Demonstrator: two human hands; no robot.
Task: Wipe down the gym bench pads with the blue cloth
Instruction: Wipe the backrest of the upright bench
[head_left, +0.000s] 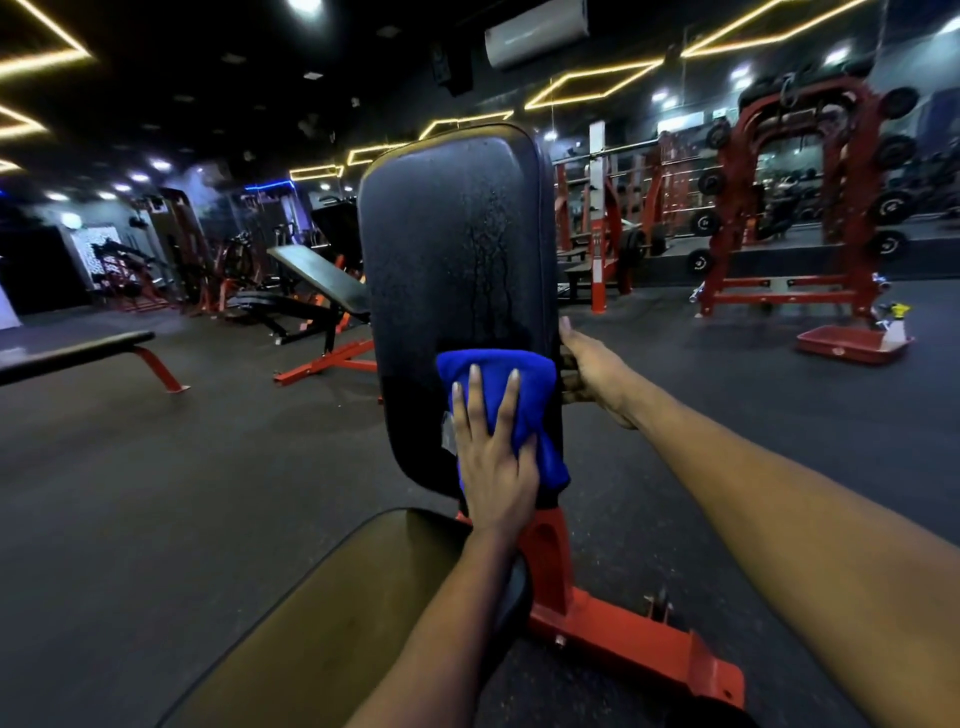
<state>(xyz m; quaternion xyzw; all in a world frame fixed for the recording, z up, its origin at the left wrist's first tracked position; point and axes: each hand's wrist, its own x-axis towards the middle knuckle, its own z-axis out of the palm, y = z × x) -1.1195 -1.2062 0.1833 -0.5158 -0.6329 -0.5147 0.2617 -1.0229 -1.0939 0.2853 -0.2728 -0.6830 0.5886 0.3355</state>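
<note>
**Back pad half in hand, seat pad not yet judged**

From my station I see the blue cloth (519, 379) bunched low on the upright back pad (457, 234) of the gym bench, right of the pad's middle. The left hand (493, 462) lies flat over it, fingers straight and spread, pressing the cloth against the vinyl. The cloth's lower end hangs past the thumb. The right hand (592, 369) grips the pad's right edge beside the cloth, thumb on the front face and fingers curled round behind, which I read as bracing the pad.

Above the cloth the pad is speckled with droplets, and dark runs trail down its middle, so I judge that the upper and larger part is sprayed but unwiped. The band beside and below the cloth looks darker and more even. It may already be wiped, though the dim light keeps me from being sure.

The seat pad (337, 613), nearest me at the lower left, shows a dull brownish sheen and no droplets that I can make out. It sits on the red frame (623, 639). I take it as work to come, after the back pad.

A spray bottle (896, 322) stands on a red tray (841, 345), far off on the floor to the right.
</note>
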